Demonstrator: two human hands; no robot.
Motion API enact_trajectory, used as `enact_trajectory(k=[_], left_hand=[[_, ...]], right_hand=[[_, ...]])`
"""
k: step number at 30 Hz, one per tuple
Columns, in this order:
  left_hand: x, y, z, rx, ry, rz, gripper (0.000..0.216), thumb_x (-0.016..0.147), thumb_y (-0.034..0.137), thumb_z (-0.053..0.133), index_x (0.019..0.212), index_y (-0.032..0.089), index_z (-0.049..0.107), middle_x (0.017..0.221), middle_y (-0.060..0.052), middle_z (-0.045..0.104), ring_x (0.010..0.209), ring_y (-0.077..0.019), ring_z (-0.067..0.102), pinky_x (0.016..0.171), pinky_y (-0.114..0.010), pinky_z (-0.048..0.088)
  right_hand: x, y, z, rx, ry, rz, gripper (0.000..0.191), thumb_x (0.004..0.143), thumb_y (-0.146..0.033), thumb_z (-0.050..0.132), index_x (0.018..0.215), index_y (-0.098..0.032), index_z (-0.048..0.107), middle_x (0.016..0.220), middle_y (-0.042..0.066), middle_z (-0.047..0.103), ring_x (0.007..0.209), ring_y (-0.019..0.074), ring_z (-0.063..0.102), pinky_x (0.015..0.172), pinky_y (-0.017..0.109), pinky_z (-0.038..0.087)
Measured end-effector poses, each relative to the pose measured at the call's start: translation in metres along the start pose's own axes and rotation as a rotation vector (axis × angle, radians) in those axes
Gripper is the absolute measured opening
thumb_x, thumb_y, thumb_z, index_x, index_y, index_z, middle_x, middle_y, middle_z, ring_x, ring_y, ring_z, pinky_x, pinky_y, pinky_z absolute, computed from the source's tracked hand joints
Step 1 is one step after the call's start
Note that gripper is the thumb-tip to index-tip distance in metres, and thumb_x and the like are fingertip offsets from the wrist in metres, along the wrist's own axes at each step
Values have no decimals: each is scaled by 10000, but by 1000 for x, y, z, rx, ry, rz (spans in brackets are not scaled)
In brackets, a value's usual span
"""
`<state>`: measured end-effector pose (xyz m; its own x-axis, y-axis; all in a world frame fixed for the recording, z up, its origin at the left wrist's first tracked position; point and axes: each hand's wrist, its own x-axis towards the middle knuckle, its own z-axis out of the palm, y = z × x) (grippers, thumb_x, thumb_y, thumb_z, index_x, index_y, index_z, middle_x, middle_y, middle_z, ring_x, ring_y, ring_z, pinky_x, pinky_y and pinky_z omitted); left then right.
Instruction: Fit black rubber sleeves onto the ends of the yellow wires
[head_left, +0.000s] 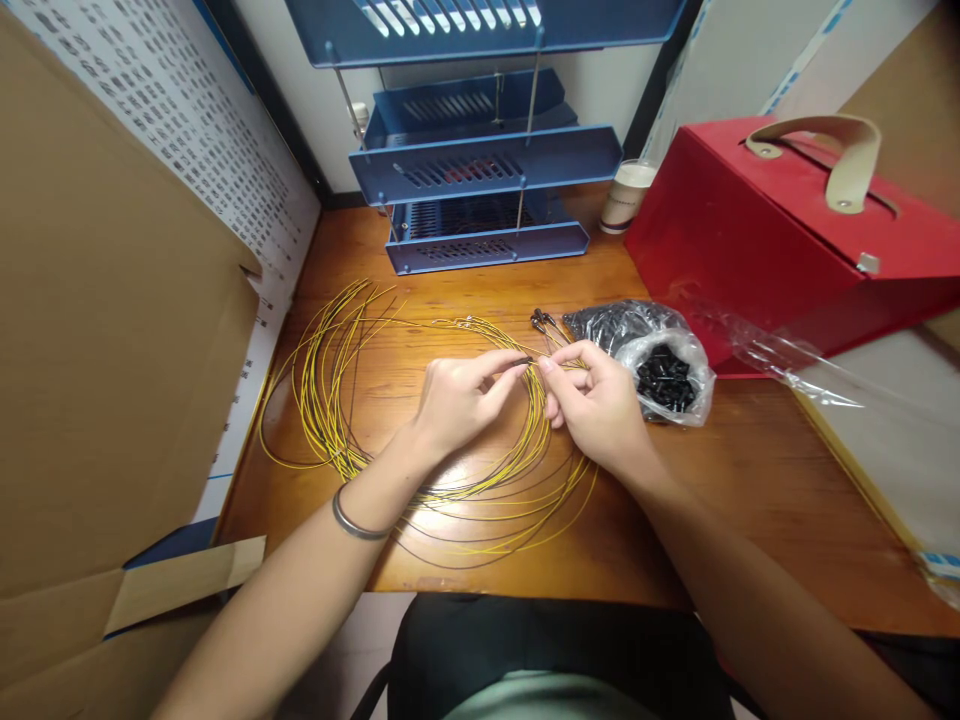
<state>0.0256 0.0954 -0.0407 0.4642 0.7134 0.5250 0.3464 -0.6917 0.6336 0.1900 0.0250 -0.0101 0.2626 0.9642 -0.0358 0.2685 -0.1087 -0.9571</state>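
My left hand [461, 400] pinches a small black sleeve-like piece [519, 363] between thumb and forefinger. Close beside it, my right hand [596, 400] is closed on a thin yellow wire [535, 362] that meets the black piece. Below both hands, coiled yellow and black wires [322, 400] lie in loose loops on the wooden table. Several wire ends with black tips [546, 322] rest just beyond my right hand. To its right, a clear plastic bag [697, 375] stands open, full of small black pieces [665, 378].
A blue tiered tray rack [487, 255] stands at the back, with a paper cup [626, 200] beside it. On the right is a red box [750, 240] with a beige handle. Cardboard [112, 300] walls the left side. The table's front edge runs near my lap.
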Motion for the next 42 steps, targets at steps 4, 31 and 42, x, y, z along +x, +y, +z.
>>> enact_trajectory(k=[4, 31, 42], left_hand=[[-1, -1, -1, -4, -31, 20, 190, 941, 271, 638, 1026, 173, 776, 841, -15, 802, 570, -93, 682, 549, -198, 487], [-2, -2, -1, 18, -18, 70, 203, 968, 277, 617, 1054, 176, 771, 910, -30, 807, 621, -110, 720, 585, -205, 514], [1, 4, -2, -54, -4, -26, 178, 961, 261, 626, 1049, 194, 766, 909, -17, 807, 652, -103, 726, 627, -194, 526]], right_hand=[[1, 2, -2, -33, 1, -31, 302, 912, -475, 650, 858, -206, 525, 494, -59, 588, 379, 98, 536, 401, 204, 427], [-1, -1, -3, -160, 38, -151, 196, 907, -355, 652, 890, -160, 650, 660, 37, 732, 476, 121, 626, 496, 252, 488], [0, -2, 0, 51, 10, -2, 308, 869, -453, 701, 983, -186, 599, 629, 1, 707, 428, 108, 586, 437, 222, 478]])
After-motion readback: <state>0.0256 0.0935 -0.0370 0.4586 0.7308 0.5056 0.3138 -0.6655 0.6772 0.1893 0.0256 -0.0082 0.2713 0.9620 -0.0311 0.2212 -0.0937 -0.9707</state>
